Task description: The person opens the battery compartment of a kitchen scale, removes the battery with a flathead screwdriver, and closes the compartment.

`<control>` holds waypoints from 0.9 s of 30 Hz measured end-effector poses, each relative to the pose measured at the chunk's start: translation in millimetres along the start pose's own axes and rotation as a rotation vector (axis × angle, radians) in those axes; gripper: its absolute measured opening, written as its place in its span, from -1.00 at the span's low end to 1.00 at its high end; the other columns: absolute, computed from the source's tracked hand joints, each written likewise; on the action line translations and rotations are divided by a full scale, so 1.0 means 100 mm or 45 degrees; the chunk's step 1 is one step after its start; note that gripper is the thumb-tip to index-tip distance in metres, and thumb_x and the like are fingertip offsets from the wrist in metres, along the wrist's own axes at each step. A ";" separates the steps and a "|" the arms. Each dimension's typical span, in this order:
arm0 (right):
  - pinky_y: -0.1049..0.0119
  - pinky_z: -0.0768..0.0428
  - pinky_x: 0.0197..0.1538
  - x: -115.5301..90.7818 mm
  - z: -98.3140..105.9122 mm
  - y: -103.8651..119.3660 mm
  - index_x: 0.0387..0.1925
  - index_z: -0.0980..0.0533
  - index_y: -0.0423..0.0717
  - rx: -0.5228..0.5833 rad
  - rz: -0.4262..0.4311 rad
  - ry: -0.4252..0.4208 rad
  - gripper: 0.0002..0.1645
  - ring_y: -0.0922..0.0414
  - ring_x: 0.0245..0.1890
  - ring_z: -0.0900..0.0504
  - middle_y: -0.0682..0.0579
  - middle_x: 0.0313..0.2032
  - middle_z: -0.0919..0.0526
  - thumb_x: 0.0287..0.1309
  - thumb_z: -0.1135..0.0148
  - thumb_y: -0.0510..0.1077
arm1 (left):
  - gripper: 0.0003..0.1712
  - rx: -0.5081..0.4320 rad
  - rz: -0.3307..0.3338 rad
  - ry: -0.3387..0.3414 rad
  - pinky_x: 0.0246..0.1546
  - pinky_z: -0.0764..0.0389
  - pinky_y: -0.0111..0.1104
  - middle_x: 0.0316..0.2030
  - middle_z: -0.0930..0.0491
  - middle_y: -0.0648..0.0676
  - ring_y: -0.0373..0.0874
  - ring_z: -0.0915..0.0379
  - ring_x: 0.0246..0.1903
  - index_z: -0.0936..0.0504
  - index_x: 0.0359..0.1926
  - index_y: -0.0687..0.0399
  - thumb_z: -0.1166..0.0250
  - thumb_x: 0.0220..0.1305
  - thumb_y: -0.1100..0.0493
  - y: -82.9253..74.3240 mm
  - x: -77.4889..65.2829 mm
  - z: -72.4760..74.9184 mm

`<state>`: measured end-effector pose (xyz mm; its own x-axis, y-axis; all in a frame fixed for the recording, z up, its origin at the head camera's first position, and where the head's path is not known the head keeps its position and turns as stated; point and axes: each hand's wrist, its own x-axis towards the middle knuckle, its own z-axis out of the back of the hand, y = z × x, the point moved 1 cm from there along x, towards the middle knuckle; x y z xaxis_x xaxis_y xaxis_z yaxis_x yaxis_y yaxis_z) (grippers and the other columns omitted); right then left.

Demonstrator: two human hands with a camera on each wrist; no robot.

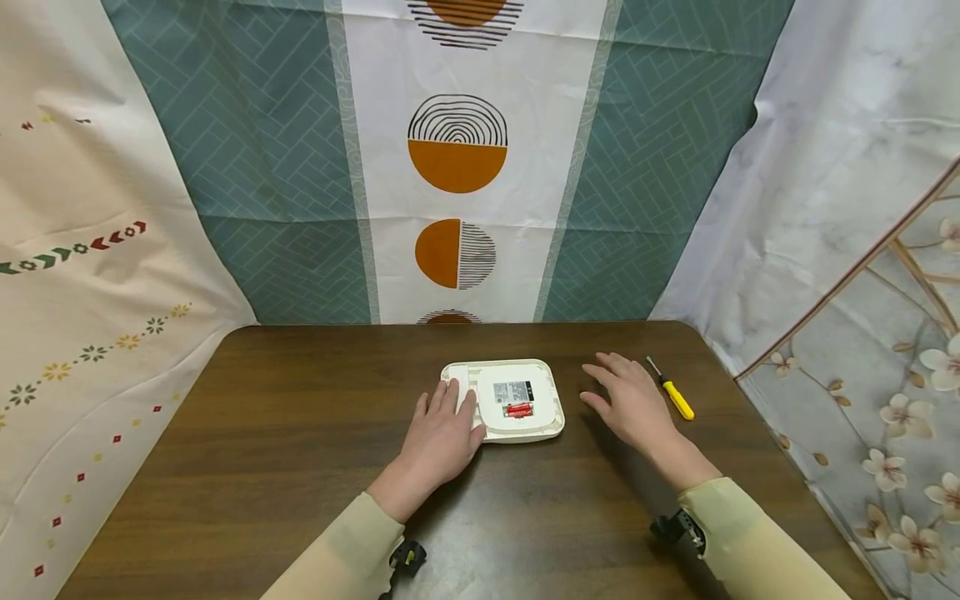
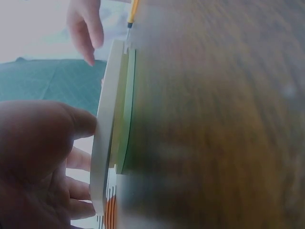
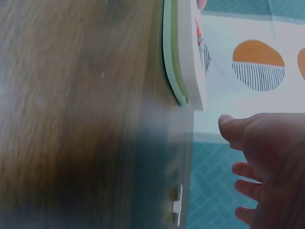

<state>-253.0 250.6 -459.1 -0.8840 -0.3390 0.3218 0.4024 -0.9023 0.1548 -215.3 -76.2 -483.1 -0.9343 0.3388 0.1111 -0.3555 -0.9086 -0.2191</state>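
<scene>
A white, rounded-square device (image 1: pixel 543 392) lies on the table with a printed label (image 1: pixel 512 391) and a recess of red batteries (image 1: pixel 518 410) facing up. My left hand (image 1: pixel 442 437) rests on its left side, fingers extended over the edge strip. Seen from the left wrist, the thumb touches the device's pale side (image 2: pixel 107 109), above a greenish lower layer (image 2: pixel 127 114). To the right of the device, my right hand (image 1: pixel 630 396) hovers with its fingers loosely spread and holds nothing. It is apart from the device (image 3: pixel 190 67) in the right wrist view too.
A yellow-handled screwdriver (image 1: pixel 678 402) lies just right of my right hand, its shaft pointing away. The brown wooden table (image 1: pixel 300 433) ends at a patterned curtain (image 1: pixel 465 250) behind, with more cloth at both sides.
</scene>
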 end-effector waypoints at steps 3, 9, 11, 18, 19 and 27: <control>-0.34 -0.25 0.58 0.03 -0.02 0.08 0.42 -0.62 -0.20 0.008 0.019 0.029 -0.34 -0.34 0.54 -0.40 -0.32 0.49 -0.51 0.39 -0.56 -0.05 | -0.29 0.001 0.000 0.004 0.54 -0.22 0.31 0.61 -0.27 0.44 0.38 -0.12 0.63 -0.49 0.58 0.21 -0.26 0.66 -0.12 0.00 -0.01 0.00; -0.31 -0.25 0.59 0.08 -0.05 0.24 0.44 -0.61 -0.15 0.050 0.073 0.050 -0.32 -0.29 0.55 -0.40 -0.27 0.52 -0.49 0.37 -0.58 -0.07 | -0.30 -0.007 -0.003 -0.002 0.54 -0.22 0.31 0.61 -0.27 0.44 0.39 -0.13 0.63 -0.49 0.58 0.21 -0.27 0.66 -0.11 0.01 0.00 0.00; -0.30 -0.26 0.59 0.09 -0.06 0.29 0.44 -0.62 -0.14 0.065 0.091 0.054 -0.32 -0.27 0.54 -0.42 -0.26 0.52 -0.50 0.38 -0.58 -0.06 | -0.29 -0.009 -0.001 0.001 0.54 -0.21 0.31 0.61 -0.26 0.44 0.39 -0.12 0.63 -0.49 0.58 0.21 -0.26 0.66 -0.12 0.01 0.00 -0.01; -0.23 -0.30 0.59 0.13 -0.10 0.45 0.41 -0.65 -0.12 0.090 0.120 0.095 -0.36 -0.25 0.48 -0.51 -0.21 0.50 -0.53 0.39 -0.57 -0.04 | -0.29 -0.006 0.007 0.015 0.55 -0.21 0.30 0.62 -0.26 0.42 0.37 -0.11 0.64 -0.48 0.59 0.20 -0.27 0.66 -0.12 0.02 0.00 -0.01; -0.23 -0.31 0.59 0.13 -0.11 0.47 0.40 -0.66 -0.12 0.090 0.124 0.099 -0.37 -0.25 0.47 -0.52 -0.21 0.50 -0.54 0.40 -0.56 -0.03 | -0.29 -0.004 0.008 0.015 0.55 -0.21 0.30 0.62 -0.26 0.42 0.37 -0.12 0.63 -0.48 0.59 0.20 -0.27 0.65 -0.11 0.02 0.00 -0.01; -0.22 -0.35 0.57 0.15 -0.15 0.61 0.27 -0.73 -0.14 0.109 0.173 0.092 -0.49 -0.25 0.42 -0.57 -0.22 0.44 -0.59 0.39 -0.56 -0.03 | -0.28 -0.015 0.010 0.018 0.56 -0.19 0.31 0.62 -0.25 0.43 0.37 -0.10 0.64 -0.48 0.59 0.21 -0.27 0.66 -0.11 0.01 -0.01 0.01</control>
<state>-245.2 186.1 -458.3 -0.8336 -0.4777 0.2774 0.5356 -0.8219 0.1941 -214.4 -78.0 -482.2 -0.9374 0.3350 0.0956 -0.3482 -0.9084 -0.2314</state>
